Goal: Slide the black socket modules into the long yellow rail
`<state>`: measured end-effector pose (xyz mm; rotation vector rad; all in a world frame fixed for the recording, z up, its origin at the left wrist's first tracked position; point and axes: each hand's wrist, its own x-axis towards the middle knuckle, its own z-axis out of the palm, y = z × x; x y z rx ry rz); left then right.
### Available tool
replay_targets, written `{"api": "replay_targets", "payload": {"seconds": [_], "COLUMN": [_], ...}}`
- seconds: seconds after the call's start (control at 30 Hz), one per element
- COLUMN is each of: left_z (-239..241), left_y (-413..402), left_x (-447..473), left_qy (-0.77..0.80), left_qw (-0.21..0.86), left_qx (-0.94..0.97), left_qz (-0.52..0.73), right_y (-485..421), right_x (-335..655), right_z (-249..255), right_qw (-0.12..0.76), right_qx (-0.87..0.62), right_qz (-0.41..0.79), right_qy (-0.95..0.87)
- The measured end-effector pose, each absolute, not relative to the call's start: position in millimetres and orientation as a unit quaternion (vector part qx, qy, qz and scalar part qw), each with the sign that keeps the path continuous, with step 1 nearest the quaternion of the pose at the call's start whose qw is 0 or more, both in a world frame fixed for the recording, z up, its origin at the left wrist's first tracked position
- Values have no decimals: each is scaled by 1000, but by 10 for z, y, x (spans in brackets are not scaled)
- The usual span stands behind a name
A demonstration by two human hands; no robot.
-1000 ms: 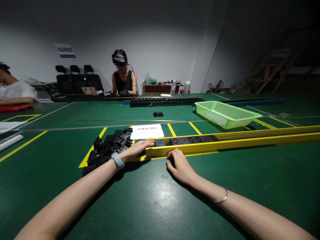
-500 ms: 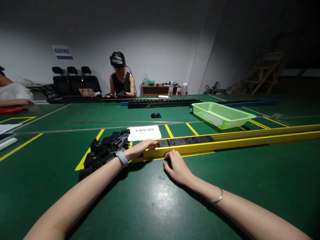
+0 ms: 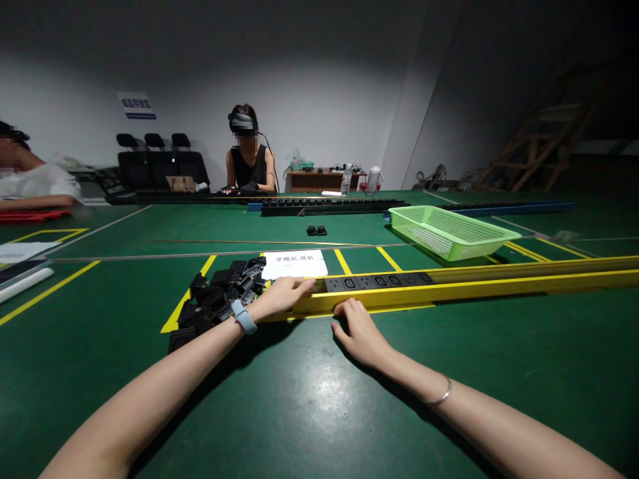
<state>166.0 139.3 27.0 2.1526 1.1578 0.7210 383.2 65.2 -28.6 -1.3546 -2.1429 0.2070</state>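
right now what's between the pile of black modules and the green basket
Head view: a white paper label, then yellow floor lines on bare green mat.

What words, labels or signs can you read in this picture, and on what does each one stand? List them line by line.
"穿模块-滑轨": white paper sheet lying on the green table, just behind the long yellow metal rail; a smaller line below it is too small to read.
Blue and white wall sign: blurred, unreadable.
Black socket modules in the rail: markings too small to read.
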Motion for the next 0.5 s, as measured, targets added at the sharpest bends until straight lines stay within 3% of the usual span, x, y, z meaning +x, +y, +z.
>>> {"api": "replay_targets", "payload": {"seconds": [0.17,0.3,0.5], "left_z": [155,-17,-118], "left_y": [1261,1186,1183], "left_x": [1304,1155,1142], "left_qy": [487,519,533], "left_qw": [2,-207,-281], "left_qx": [816,795,782], "left_qz": [311,237,158], "right_y": [674,681,660], "right_x": [3843,3853,3854], "right_z": [-316,-333,-321], "right_qw": [299,297,292], "right_qx": [-503,-500,-491], "right_qz": [69,71,76], "right_qy": [-808,-810,-817]}}
